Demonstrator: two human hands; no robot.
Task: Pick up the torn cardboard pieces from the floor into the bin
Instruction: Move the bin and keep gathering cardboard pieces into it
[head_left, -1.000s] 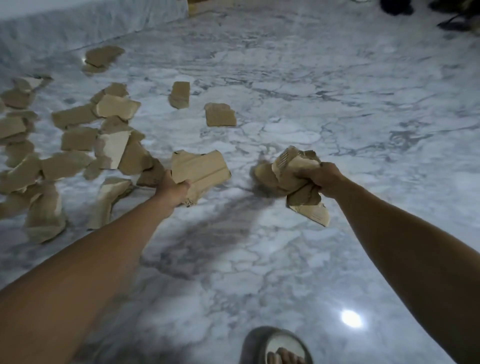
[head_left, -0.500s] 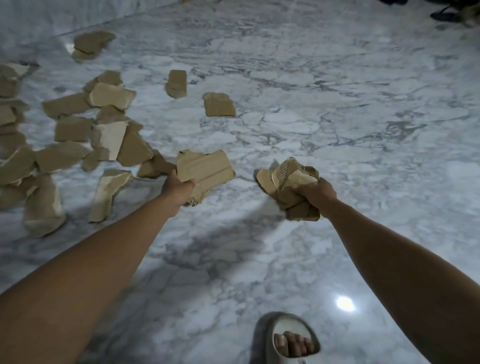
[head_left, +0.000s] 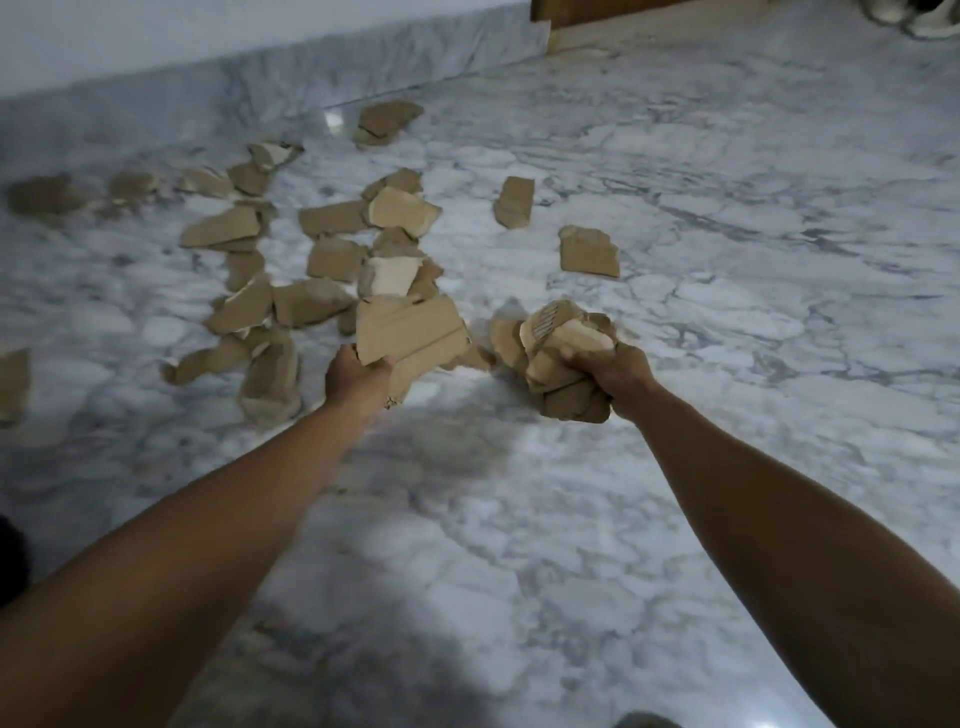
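Note:
My left hand (head_left: 356, 376) grips a large flat piece of torn brown cardboard (head_left: 410, 330) above the floor. My right hand (head_left: 610, 371) is closed on a crumpled bunch of cardboard pieces (head_left: 558, 358). Several more torn pieces (head_left: 306, 270) lie scattered on the marble floor ahead and to the left. Two lone pieces lie further right, one (head_left: 514, 201) behind the other (head_left: 589, 252). No bin is in view.
The floor is white-grey marble (head_left: 727, 291) with a marble skirting (head_left: 311, 67) along the far wall. A wooden edge (head_left: 587, 13) sits at the top. A sandal tip (head_left: 647, 721) shows at the bottom edge, and dark objects (head_left: 919, 13) lie at the top right.
The view has swung up and left, so the wall skirting and more scattered pieces show. Both hands still hold their cardboard and have come a little closer together.

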